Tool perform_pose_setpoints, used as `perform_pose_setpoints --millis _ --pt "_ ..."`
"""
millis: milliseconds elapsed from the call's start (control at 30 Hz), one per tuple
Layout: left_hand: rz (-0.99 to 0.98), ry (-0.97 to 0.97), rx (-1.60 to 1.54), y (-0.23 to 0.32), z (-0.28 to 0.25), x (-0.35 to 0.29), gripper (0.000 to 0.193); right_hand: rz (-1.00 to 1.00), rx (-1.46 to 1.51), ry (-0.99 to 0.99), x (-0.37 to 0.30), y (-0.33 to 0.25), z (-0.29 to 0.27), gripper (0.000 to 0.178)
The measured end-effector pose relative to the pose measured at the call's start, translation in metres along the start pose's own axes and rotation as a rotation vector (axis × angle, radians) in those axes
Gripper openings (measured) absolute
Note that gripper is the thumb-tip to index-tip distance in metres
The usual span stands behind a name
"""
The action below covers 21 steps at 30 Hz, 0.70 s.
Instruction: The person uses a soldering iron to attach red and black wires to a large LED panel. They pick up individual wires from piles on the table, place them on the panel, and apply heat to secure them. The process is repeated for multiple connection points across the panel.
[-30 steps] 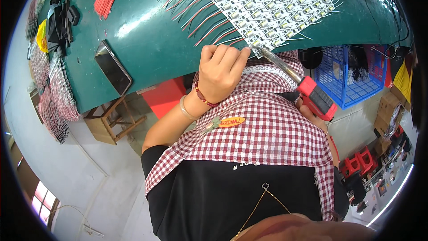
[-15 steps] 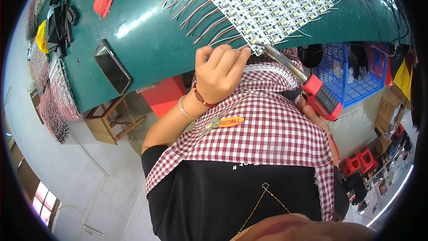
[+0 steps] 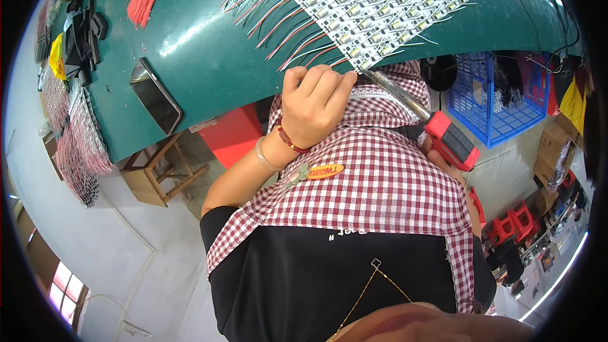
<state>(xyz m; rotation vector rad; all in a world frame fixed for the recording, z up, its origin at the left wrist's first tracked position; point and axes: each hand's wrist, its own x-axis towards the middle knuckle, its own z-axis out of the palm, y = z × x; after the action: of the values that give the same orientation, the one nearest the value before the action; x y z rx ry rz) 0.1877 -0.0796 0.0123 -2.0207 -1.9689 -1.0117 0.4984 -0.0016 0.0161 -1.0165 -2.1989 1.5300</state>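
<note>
Green and glossy, the worktable point(image 3: 215, 82) spanned the top of the view, with a dark phone point(image 3: 156, 96) and a bundle of red wires point(image 3: 143, 2) lying toward its left. On it, right of center, lay a panel of white circuit boards point(image 3: 373, 3), wires fringing its left side, its nearest corner at the table's front edge. Beside that corner, the left hand point(image 3: 315, 102) was curled with its knuckles up; whether its fingertips pinched a wire, I could not tell. The right hand point(image 3: 438, 158), mostly hidden, was closed around the red handle of a soldering iron point(image 3: 418, 109), whose tip pointed up-left to the same corner, near the left fingertips. A blue crate point(image 3: 491, 136) stood beyond, at right.
</note>
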Motion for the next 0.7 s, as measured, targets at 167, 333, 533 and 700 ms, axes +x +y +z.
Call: perform_pose_setpoints --millis 167,333,533,700 --pt "0.012 -0.008 0.031 -0.001 0.000 0.000 0.026 -0.076 -0.042 -0.010 0.008 -0.011 -0.001 0.022" --pt "0.008 -0.005 0.043 0.001 0.000 0.001 0.025 0.167 0.215 -0.008 -0.002 -0.013 -0.001 0.021" --pt "0.011 -0.009 0.055 0.000 0.001 0.000 0.023 -0.044 0.022 -0.008 0.006 -0.002 0.000 0.022" --pt "0.029 -0.003 0.031 -0.003 0.002 0.003 0.022 -0.039 0.001 0.026 0.005 -0.013 0.000 0.022"
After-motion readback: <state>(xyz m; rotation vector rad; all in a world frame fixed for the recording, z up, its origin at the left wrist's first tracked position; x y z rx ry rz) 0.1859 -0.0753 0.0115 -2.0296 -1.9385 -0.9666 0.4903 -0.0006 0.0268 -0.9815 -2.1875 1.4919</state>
